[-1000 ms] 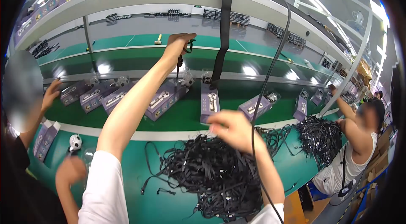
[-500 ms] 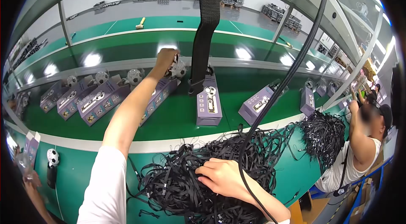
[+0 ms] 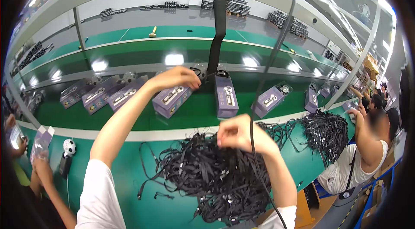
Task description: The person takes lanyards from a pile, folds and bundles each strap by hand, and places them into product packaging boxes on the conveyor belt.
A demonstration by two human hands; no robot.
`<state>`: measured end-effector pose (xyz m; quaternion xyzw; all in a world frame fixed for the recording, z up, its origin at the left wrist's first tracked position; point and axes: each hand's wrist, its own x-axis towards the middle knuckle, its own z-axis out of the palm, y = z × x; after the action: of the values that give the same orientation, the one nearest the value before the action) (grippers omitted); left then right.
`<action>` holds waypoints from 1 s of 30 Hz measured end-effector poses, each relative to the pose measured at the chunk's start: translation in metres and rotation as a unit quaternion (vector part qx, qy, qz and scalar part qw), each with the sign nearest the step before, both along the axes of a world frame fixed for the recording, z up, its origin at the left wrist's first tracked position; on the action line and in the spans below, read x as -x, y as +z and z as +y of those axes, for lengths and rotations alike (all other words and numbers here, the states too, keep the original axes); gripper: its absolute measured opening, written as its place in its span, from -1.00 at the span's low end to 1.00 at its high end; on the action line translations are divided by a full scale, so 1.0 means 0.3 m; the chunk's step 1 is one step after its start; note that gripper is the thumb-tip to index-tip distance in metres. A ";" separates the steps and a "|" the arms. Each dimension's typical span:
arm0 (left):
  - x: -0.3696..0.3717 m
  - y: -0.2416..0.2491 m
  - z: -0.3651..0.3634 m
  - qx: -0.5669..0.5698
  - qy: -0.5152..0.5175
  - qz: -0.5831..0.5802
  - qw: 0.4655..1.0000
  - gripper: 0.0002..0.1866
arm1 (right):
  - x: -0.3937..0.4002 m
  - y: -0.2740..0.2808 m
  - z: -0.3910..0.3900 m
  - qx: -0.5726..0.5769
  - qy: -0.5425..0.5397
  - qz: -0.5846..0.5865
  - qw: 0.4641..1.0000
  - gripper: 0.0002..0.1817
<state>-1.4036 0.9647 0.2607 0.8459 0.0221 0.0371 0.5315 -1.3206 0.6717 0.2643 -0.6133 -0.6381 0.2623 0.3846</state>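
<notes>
My left hand (image 3: 179,77) reaches over the far end of a purple printed box (image 3: 170,103) on the green belt, its fingers curled down at the box's end; whatever they hold is hidden. Beside those fingertips a clear-wrapped soccer-ball piece (image 3: 199,71) shows. My right hand (image 3: 237,134) is over the back of a heap of black straps with small buckles (image 3: 207,173). Its thumb and fingers are bent together in a pinch, slightly blurred, and what is between them cannot be made out.
More purple boxes (image 3: 226,99) stand along the belt (image 3: 194,116). A black strap (image 3: 218,17) and a dark cable (image 3: 254,142) hang before me. A soccer-ball device (image 3: 69,147) lies on the left. At right, a co-worker (image 3: 367,160) sits by another strap heap (image 3: 326,136); another person's hands (image 3: 41,166) are at left.
My left hand has come lower, staying at the far end of a box. My right hand has risen from the middle of the strap heap toward its back. The boxes appear shifted as the view moved.
</notes>
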 end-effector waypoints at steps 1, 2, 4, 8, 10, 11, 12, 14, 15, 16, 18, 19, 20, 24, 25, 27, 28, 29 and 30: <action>0.067 0.037 -0.098 -0.011 -0.053 0.014 0.998 -0.55 | 0.027 0.064 0.016 0.037 -0.039 0.030 0.998 -0.93; 0.122 0.045 -0.188 0.063 -0.100 -0.001 0.993 -0.47 | 0.057 0.129 0.039 0.071 -0.079 0.059 0.993 -0.95; 0.176 0.011 -0.311 0.086 -0.173 -0.036 0.980 -0.45 | 0.091 0.211 0.089 0.006 -0.108 0.103 0.989 -0.92; 0.243 0.104 -0.472 0.186 -0.068 -0.014 0.980 -0.63 | 0.161 0.405 0.109 -0.276 -0.064 0.190 0.940 -0.89; 0.262 0.236 -0.465 0.269 0.022 -0.141 0.953 -0.59 | 0.134 0.475 0.054 -0.344 -0.044 0.231 0.909 -0.91; 0.271 0.321 -0.449 0.237 0.062 -0.179 0.953 -0.62 | 0.109 0.463 0.039 -0.365 -0.008 0.244 0.899 -0.91; 0.291 0.403 -0.433 0.246 0.049 -0.201 0.947 -0.65 | 0.085 0.431 0.046 -0.384 0.029 0.256 0.887 -0.92; 0.350 0.537 -0.453 0.245 0.011 -0.214 0.945 -0.67 | 0.147 0.353 0.076 -0.305 0.087 0.317 0.894 -0.94; 0.329 0.536 -0.464 0.220 0.035 -0.227 0.948 -0.67 | 0.160 0.298 0.109 -0.258 0.113 0.359 0.890 -0.93; 0.312 0.533 -0.469 0.195 0.060 -0.239 0.949 -0.68 | 0.194 0.263 0.149 -0.252 0.113 0.370 0.887 -0.91; 0.368 0.550 -0.480 0.050 0.039 -0.226 0.972 -0.71 | 0.253 0.242 0.187 -0.234 0.132 0.425 0.864 -0.89; 0.388 0.544 -0.468 -0.049 0.075 -0.288 0.953 -0.74 | 0.265 0.248 0.192 -0.203 0.140 0.416 0.875 -0.90; 0.412 0.539 -0.460 -0.148 0.110 -0.341 0.922 -0.77 | 0.277 0.257 0.190 -0.171 0.149 0.409 0.884 -0.89; 0.570 0.528 -0.319 -0.256 0.090 -0.282 0.920 -0.83 | 0.298 0.268 0.182 -0.143 0.157 0.375 0.902 -0.91; 0.607 0.512 -0.254 -0.264 0.055 -0.220 0.938 -0.82 | 0.299 0.282 0.175 -0.136 0.145 0.355 0.914 -0.90; 0.706 0.486 -0.195 -0.190 -0.007 -0.152 0.970 -0.62 | 0.314 0.313 0.165 -0.115 0.081 0.223 0.965 -0.88; 0.759 0.479 -0.196 -0.109 -0.031 -0.147 0.983 -0.41 | 0.318 0.324 0.166 -0.103 0.047 0.155 0.981 -0.87; 0.767 0.440 -0.158 0.017 -0.056 -0.181 0.982 -0.02 | 0.321 0.331 0.179 -0.091 0.029 0.061 0.994 -0.85; 0.746 0.404 -0.156 0.039 -0.043 -0.191 0.980 0.01 | 0.335 0.340 0.193 -0.080 0.010 0.008 0.997 -0.85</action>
<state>-1.6273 0.9178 0.3819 0.8021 -0.1144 0.1744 0.5595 -1.4211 0.7297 0.3662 -0.5716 -0.6605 0.2189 0.4348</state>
